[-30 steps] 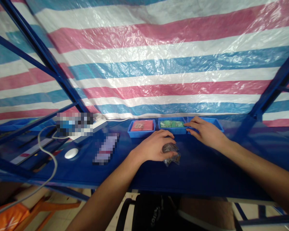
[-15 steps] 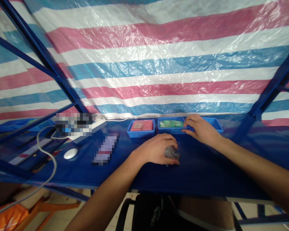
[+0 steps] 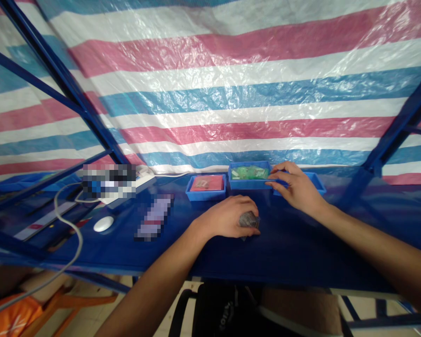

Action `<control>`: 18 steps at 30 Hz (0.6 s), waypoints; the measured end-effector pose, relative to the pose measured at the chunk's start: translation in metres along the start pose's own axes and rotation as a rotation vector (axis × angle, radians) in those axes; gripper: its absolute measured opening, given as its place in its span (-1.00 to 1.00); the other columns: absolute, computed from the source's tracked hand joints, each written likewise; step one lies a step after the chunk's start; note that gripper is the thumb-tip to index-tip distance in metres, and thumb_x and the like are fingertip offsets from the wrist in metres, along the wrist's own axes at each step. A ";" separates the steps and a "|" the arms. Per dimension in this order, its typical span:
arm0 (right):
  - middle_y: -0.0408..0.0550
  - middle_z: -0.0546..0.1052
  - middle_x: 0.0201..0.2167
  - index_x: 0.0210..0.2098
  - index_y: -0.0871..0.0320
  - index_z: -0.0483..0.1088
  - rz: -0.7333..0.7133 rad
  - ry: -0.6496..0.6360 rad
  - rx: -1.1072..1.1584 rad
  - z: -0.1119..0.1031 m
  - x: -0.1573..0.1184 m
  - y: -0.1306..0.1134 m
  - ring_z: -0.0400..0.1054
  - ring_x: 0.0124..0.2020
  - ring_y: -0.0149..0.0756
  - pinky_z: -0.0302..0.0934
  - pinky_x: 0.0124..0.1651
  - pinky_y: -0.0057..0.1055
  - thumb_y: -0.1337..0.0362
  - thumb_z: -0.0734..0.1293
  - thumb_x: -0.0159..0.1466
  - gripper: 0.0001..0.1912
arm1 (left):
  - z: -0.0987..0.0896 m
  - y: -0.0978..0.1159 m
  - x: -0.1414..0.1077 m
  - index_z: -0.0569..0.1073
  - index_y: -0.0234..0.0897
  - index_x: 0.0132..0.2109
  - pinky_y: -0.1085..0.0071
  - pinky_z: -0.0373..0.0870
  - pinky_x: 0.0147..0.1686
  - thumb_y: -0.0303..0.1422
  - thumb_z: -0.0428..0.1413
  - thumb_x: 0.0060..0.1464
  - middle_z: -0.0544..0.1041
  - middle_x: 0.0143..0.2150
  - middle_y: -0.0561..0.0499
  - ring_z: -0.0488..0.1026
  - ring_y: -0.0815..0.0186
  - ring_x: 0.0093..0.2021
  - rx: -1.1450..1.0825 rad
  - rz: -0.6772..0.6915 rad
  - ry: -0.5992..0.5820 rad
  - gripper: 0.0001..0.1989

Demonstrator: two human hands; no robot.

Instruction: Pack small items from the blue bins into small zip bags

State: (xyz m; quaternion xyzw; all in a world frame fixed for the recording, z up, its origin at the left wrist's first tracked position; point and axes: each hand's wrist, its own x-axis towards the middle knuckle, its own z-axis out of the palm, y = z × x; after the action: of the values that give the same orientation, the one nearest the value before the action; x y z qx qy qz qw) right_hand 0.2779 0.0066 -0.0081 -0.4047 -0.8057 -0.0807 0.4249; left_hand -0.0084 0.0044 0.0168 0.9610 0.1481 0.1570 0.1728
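Note:
My left hand (image 3: 228, 216) is curled round a small clear plastic packet (image 3: 249, 220) with dark grey contents, low over the blue tabletop; the fingers partly hide it. My right hand (image 3: 298, 189) pinches the right end of the middle blue tray (image 3: 250, 185) between thumb and fingers. Green packets (image 3: 250, 172) fill that tray. It appears tilted or slightly raised, but I cannot tell whether it is fully off the table. Behind my right hand stands another blue tray (image 3: 317, 180), partly covered by the hand.
To the left, a third blue tray (image 3: 206, 195) holds pink-red packets (image 3: 206, 182). Further left lie a blurred-out phone-shaped object (image 3: 154, 217), a white mouse (image 3: 103, 224), a white power strip (image 3: 126, 189) and a cable (image 3: 77, 234). Blue frame posts and a striped sheet (image 3: 245, 107) bound the back.
The middle tray with the green packets has shifted up and back, with my right hand on its end. My left hand has barely moved and keeps the packet.

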 end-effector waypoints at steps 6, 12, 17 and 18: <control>0.09 0.47 0.17 -0.02 -0.05 0.58 0.032 0.074 0.058 -0.027 0.004 -0.001 0.44 0.20 0.11 0.36 0.28 0.13 0.19 0.40 0.44 -0.84 | -0.004 -0.003 -0.002 0.60 -0.24 0.00 0.24 0.43 0.15 -0.08 0.36 0.18 0.62 0.01 -0.15 0.59 0.10 0.06 0.014 -0.012 0.002 -0.62; 0.07 0.42 0.31 -0.04 -0.05 0.60 0.086 0.057 0.177 -0.058 0.003 0.010 0.33 0.39 0.13 0.25 0.43 0.10 0.12 0.46 0.40 -0.83 | -0.004 -0.004 -0.003 0.65 -0.23 -0.02 0.22 0.44 0.17 -0.01 0.37 0.15 0.63 0.03 -0.17 0.61 0.09 0.06 0.016 -0.016 0.047 -0.58; 0.04 0.39 0.35 -0.08 -0.03 0.62 0.127 0.038 0.340 -0.078 0.006 0.005 0.34 0.40 0.11 0.21 0.47 0.07 0.14 0.50 0.38 -0.85 | -0.007 0.002 -0.004 0.64 -0.25 0.01 0.22 0.46 0.18 0.01 0.33 0.19 0.64 0.05 -0.18 0.62 0.08 0.07 -0.007 -0.031 0.056 -0.55; 0.03 0.40 0.34 -0.09 -0.03 0.62 0.126 0.032 0.359 -0.082 0.007 0.003 0.36 0.38 0.10 0.22 0.47 0.08 0.15 0.50 0.37 -0.87 | -0.008 0.003 -0.004 0.63 -0.25 0.05 0.21 0.46 0.20 0.03 0.32 0.19 0.64 0.07 -0.19 0.61 0.07 0.08 -0.008 -0.047 0.070 -0.52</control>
State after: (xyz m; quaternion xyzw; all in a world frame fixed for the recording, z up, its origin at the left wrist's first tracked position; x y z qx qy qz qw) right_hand 0.3286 -0.0260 0.0473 -0.3707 -0.7734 0.0847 0.5072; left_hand -0.0145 0.0030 0.0242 0.9505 0.1761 0.1870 0.1749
